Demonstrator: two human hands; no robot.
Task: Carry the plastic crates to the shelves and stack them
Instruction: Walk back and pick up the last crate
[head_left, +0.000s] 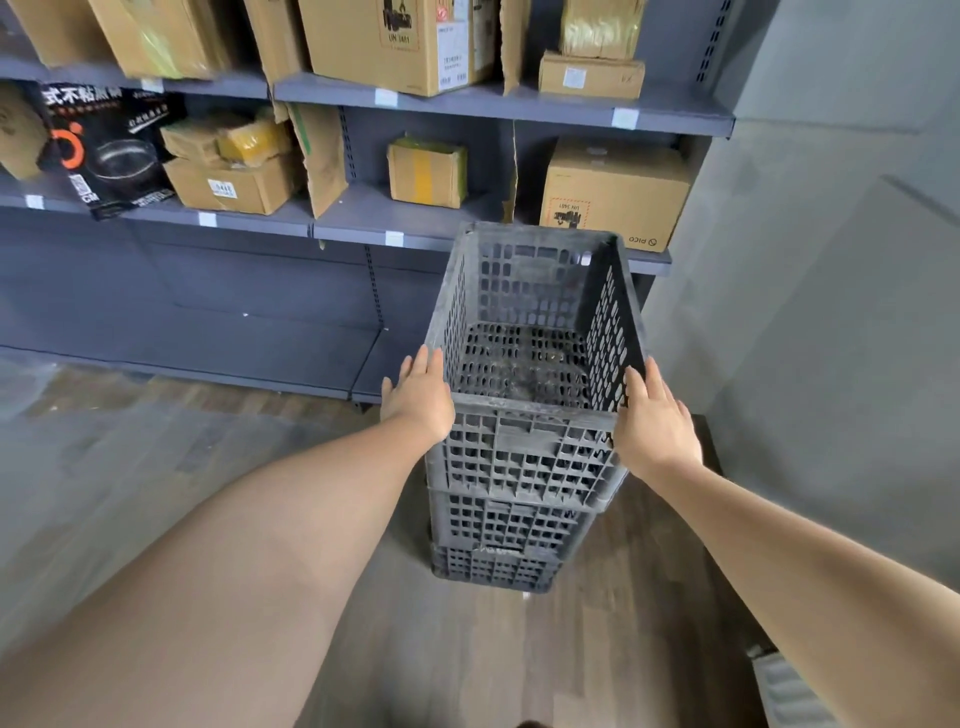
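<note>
Three dark grey slotted plastic crates stand stacked on the wooden floor in front of the shelves. The top crate (535, 312) is empty and open upward; the middle crate (506, 522) and bottom crate (493, 569) sit under it. My left hand (418, 397) lies flat against the top crate's left side near its front corner, fingers extended. My right hand (654, 421) lies flat against its right side, fingers extended too. Neither hand wraps around the rim.
Grey metal shelves (467, 223) behind the stack hold many cardboard boxes, one (613, 192) right behind the top crate, and a black printed box (109, 150) at left. A grey wall (810, 312) stands close on the right. A white object (784, 686) lies at bottom right.
</note>
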